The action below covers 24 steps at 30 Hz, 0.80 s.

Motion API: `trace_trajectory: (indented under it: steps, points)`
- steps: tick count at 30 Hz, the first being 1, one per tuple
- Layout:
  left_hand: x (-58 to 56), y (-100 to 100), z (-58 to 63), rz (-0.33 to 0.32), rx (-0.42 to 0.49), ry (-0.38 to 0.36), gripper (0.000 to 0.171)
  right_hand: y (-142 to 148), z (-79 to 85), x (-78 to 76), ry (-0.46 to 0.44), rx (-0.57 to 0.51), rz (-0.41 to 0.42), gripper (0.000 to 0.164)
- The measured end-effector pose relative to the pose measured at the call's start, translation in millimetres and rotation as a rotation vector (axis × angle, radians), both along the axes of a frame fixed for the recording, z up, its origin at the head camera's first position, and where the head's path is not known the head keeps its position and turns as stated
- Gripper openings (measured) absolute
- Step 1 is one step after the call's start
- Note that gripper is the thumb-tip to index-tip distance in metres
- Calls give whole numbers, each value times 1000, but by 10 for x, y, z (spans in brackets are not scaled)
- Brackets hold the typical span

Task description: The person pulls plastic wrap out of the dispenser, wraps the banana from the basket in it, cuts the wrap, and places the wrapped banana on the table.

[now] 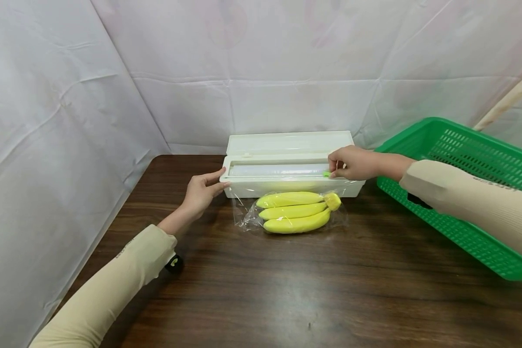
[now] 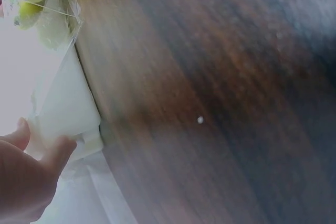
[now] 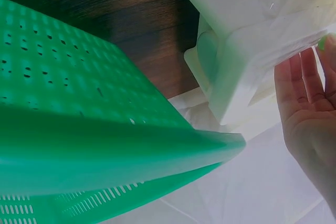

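A white cling film dispenser box (image 1: 261, 187) lies on the table with its lid (image 1: 287, 142) raised at the back and a film roll (image 1: 278, 170) inside. My left hand (image 1: 198, 194) holds the box's left end, finger on the upper corner and thumb at the front. At the right end, my right hand (image 1: 355, 163) pinches a small green slide cutter (image 1: 326, 174) on the front edge. Clear film (image 1: 243, 220) hangs from that edge over a bunch of yellow bananas (image 1: 296, 211) just in front. The right wrist view shows the green cutter (image 3: 322, 42) at the fingertips.
A green perforated basket (image 1: 456, 241) stands on the right, under my right forearm and close to the box. White cloth (image 1: 296, 43) hangs behind and to the left. Dark wooden table (image 1: 287, 295) stretches in front of the bananas.
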State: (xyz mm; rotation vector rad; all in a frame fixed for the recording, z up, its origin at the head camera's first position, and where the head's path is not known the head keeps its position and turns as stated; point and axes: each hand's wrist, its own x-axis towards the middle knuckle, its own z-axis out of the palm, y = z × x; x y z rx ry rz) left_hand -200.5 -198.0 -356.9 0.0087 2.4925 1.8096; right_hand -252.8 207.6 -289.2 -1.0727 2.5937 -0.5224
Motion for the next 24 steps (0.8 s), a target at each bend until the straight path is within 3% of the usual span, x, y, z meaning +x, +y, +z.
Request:
trace_trajectory:
  steps: [12, 24]
  points:
    - [22, 19, 16, 55, -113, 35, 50, -1, -8, 33, -7, 6, 5, 11]
    - [26, 44, 4, 59, -114, 39, 49, 103, -5, 69, 7, 7, -11, 13]
